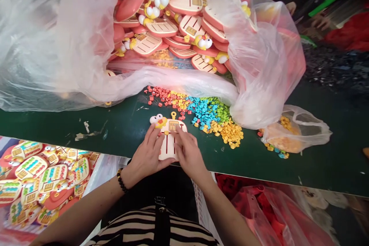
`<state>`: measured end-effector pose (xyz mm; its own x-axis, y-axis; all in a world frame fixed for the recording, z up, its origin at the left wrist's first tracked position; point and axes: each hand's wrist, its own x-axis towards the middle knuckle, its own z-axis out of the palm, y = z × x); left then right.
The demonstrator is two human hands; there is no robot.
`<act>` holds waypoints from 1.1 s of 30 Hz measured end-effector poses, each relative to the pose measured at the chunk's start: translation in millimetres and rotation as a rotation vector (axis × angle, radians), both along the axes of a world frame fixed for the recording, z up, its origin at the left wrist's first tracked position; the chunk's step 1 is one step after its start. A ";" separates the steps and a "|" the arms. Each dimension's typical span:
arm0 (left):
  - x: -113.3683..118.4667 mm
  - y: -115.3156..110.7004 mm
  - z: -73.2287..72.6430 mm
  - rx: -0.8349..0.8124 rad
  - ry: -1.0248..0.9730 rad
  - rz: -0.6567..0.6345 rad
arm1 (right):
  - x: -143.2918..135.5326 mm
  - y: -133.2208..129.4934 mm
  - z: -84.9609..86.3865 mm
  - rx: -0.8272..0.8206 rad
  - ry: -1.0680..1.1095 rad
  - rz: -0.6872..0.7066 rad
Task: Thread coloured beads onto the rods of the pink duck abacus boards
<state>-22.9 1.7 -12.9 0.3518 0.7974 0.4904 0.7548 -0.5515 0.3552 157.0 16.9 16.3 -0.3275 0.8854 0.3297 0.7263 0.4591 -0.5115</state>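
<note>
A cream toy board (167, 147) with dark slots, a yellow duck-like head with white bulging eyes and a small yellow loop lies at the table's near edge. My left hand (146, 153) rests on its left side, thumb along the bottom edge and fingers by the head, holding it. My right hand (188, 153) is over the board's right side, fingers bent onto its face near the slots; whether a small piece is between them is hidden. Just beyond the board are piles of small pieces: red (161, 94), blue (203, 110), green (221, 110) and yellow (231, 133).
A large clear bag (184, 81) of similar boards covers the back of the green table (123, 132). A small bag (300, 132) sits to the right. Filled boards (53, 177) lie in a container at lower left, red bags (268, 207) at lower right. Another person's hand (320, 22) shows upper right.
</note>
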 end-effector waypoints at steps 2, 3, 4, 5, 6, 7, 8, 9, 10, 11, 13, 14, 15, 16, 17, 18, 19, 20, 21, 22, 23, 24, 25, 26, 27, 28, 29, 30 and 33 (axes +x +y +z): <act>-0.2 -0.7 2.1 -0.010 -0.027 0.008 | 16.4 12.8 8.2 0.028 0.041 -0.166; -0.3 -0.7 3.9 -0.010 -0.025 0.009 | 25.2 19.7 10.5 0.051 0.031 -0.259; -0.3 -0.4 5.9 -0.005 -0.010 0.002 | 33.2 26.6 11.4 0.071 -0.004 -0.323; -0.2 0.3 7.9 0.004 0.017 -0.009 | 39.8 33.3 10.7 0.082 -0.058 -0.351; 0.0 1.3 9.6 0.011 0.052 -0.025 | 44.5 39.3 8.9 0.088 -0.122 -0.351; 0.5 2.5 10.9 0.015 0.087 -0.042 | 47.3 44.6 6.2 0.088 -0.185 -0.335; 1.1 3.7 11.7 0.013 0.118 -0.057 | 48.2 49.0 3.2 0.088 -0.242 -0.317; 1.7 4.9 11.9 0.007 0.138 -0.067 | 47.7 52.4 0.4 0.089 -0.285 -0.303; 2.2 5.8 11.6 -0.001 0.146 -0.074 | 46.3 54.8 -1.7 0.089 -0.311 -0.293; 2.5 6.4 10.9 -0.010 0.145 -0.079 | 44.4 56.3 -2.8 0.088 -0.317 -0.285; 2.2 6.8 9.0 -0.042 0.134 -0.090 | 39.9 56.4 -1.2 0.081 -0.244 -0.280; 1.7 6.7 8.1 -0.062 0.128 -0.097 | 37.2 55.3 1.3 0.069 -0.171 -0.274; 1.0 6.6 7.4 -0.081 0.121 -0.103 | 34.1 53.6 4.5 0.052 -0.087 -0.261; 0.4 6.6 6.9 -0.093 0.114 -0.108 | 30.4 51.7 8.0 0.034 0.001 -0.241; 0.0 6.7 6.6 -0.096 0.108 -0.108 | 25.9 49.8 11.1 0.014 0.081 -0.213; -0.2 7.0 6.5 -0.091 0.105 -0.103 | 20.9 48.4 13.3 -0.004 0.145 -0.181; 0.0 7.3 6.4 -0.081 0.104 -0.094 | 15.6 47.5 14.3 -0.018 0.191 -0.154; 0.4 7.7 6.3 -0.072 0.106 -0.084 | 10.3 47.3 13.7 -0.020 0.219 -0.141; 0.9 8.0 6.2 -0.063 0.110 -0.077 | 5.4 47.8 11.7 -0.014 0.228 -0.146; 1.6 8.2 6.0 -0.058 0.114 -0.072 | 1.3 48.8 8.4 0.003 0.215 -0.163; 2.3 8.3 5.8 -0.057 0.116 -0.068 | -1.9 49.9 4.4 0.033 0.179 -0.188; 2.9 8.2 5.5 -0.057 0.114 -0.065 | -3.9 50.7 0.1 0.071 0.125 -0.211; 3.3 8.0 5.1 -0.062 0.111 -0.062 | -4.9 50.9 -3.9 0.109 0.060 -0.224; 3.6 7.6 4.7 -0.069 0.105 -0.059 | -4.9 50.0 -7.2 0.142 -0.008 -0.221; 3.7 7.3 4.4 -0.075 0.097 -0.054 | -4.1 47.9 -9.5 0.168 -0.072 -0.204; 3.7 6.9 4.2 -0.083 0.091 -0.051 | -2.9 44.5 -10.7 0.188 -0.128 -0.179; 3.6 6.7 4.2 -0.093 0.085 -0.053 | -1.6 39.8 -11.1 0.200 -0.176 -0.154; 3.4 6.5 4.4 -0.106 0.081 -0.060 | -0.3 34.1 -11.0 0.210 -0.213 -0.136; 3.2 6.3 5.9 -0.153 0.066 -0.091 | 0.0 12.7 -10.4 0.218 -0.262 -0.149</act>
